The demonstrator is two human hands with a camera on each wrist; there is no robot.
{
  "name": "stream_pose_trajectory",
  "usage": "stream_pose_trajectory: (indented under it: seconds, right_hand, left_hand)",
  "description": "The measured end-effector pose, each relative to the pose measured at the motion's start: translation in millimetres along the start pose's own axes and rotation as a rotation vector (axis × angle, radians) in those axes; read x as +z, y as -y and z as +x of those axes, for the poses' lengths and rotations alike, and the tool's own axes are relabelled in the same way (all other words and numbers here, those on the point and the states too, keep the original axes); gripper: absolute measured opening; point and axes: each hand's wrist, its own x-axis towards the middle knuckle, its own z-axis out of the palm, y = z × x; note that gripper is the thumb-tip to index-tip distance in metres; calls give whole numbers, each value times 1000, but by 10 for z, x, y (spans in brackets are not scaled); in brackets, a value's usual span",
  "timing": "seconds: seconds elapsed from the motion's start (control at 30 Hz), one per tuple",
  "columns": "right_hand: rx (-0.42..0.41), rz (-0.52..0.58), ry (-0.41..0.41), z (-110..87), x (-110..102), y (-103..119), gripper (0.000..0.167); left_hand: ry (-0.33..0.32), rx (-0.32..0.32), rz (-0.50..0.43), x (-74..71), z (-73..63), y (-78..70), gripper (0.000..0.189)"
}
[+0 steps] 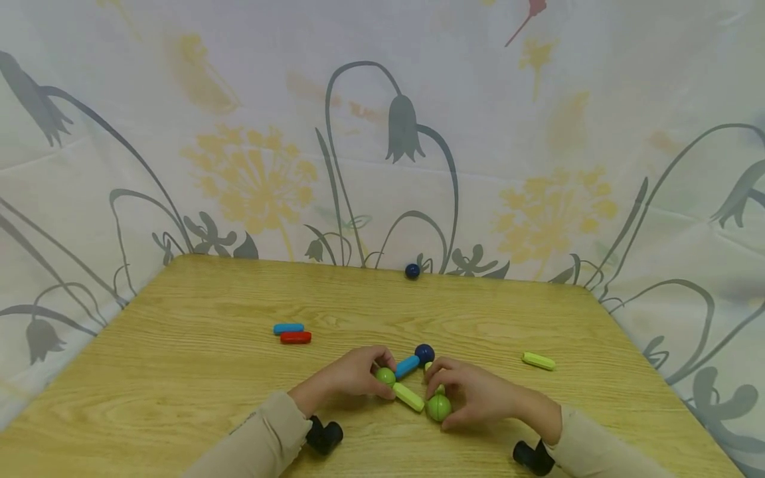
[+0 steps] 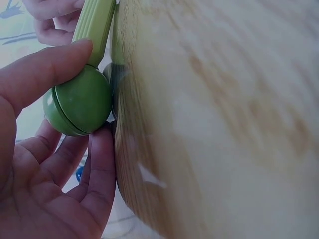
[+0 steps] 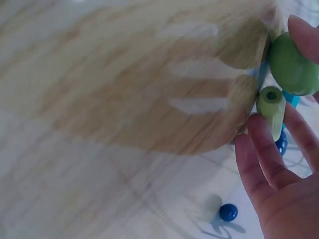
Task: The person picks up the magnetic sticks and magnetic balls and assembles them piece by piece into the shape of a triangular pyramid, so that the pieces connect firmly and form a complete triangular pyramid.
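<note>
My left hand (image 1: 352,373) pinches a green ball (image 1: 385,376) between thumb and fingers. In the left wrist view the thumb tip also lies on the light green rod (image 2: 95,32) joined to that ball. A blue rod (image 1: 408,367) runs from near this ball to a dark blue ball (image 1: 424,353). My right hand (image 1: 478,397) grips another green ball (image 1: 439,407), close to the free end of the light green rod. Its fingers also touch a second light green rod (image 3: 271,113), mostly hidden by them in the head view.
On the wooden table (image 1: 209,392), a blue rod (image 1: 289,328) and a red rod (image 1: 295,338) lie side by side at left. Another light green rod (image 1: 538,361) lies at right. Near the back edge sits a dark blue ball (image 1: 412,271), before a flowered cloth (image 1: 370,199).
</note>
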Motion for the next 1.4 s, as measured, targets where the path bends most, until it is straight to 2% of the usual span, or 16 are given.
stream_pose_trajectory:
  seconds: [0.37,0.6,0.87,1.1,1.4]
  right_hand:
    - [13,-35,-38,6,-1,26,32]
    - [-12,4,-42,0,-28,61,32]
    - [-3,27,-33,-14,-5,21,36]
    - [-20,74,-35,-5,22,-5,31]
    - [-57,85,-61,17,9,31,26]
  left_hand:
    - [8,19,-31,-6,-22,-13,28]
    - [11,25,-34,-9,-30,-22,27]
    - [28,33,-34,-21,-25,-4,26]
    - [37,9,-54,-26,-22,7,25]
    - [11,0,-39,-15,-27,8,25]
